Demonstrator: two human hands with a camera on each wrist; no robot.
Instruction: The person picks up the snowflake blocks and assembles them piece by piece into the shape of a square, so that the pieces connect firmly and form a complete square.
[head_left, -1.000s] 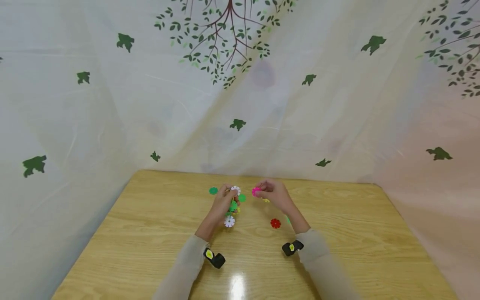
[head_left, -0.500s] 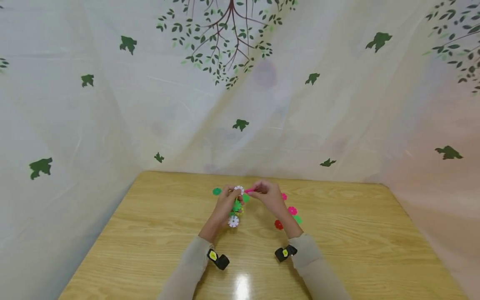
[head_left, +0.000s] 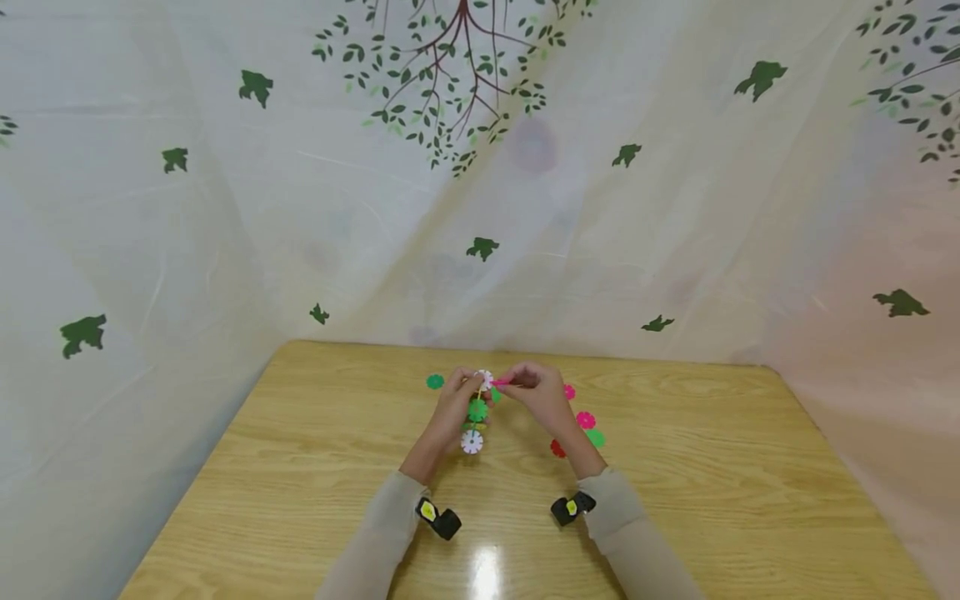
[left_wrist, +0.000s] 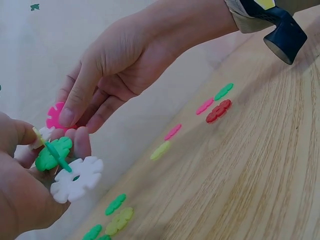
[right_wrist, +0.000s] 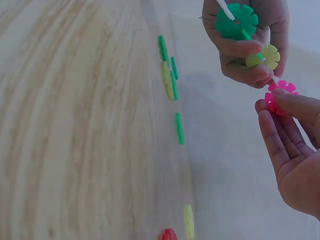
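Note:
My left hand (head_left: 450,410) holds a chain of slotted, flower-shaped plastic discs. A white disc (left_wrist: 82,180) is at its near end, followed by a green disc (left_wrist: 54,154) and a yellow disc (right_wrist: 270,56). Another white disc (head_left: 484,380) is at the far end, by the left thumb. My right hand (head_left: 542,398) pinches a pink disc (right_wrist: 273,103) between thumb and fingers. Seen edge-on in the head view, the pink disc meets that far white disc. How deep their slots engage cannot be told. Both hands are above the table.
Loose discs lie on the wooden table (head_left: 300,483): a green disc (head_left: 435,382) at left, and pink (head_left: 586,420), light green (head_left: 596,438) and red (head_left: 557,449) ones beside the right forearm. Several more lie under the hands. A leaf-printed cloth (head_left: 390,275) hangs behind the table.
My right hand has moved left and turned the pink disc edge-on, bringing it against the white disc in the left hand. Pink discs on the table have come into view behind the right forearm.

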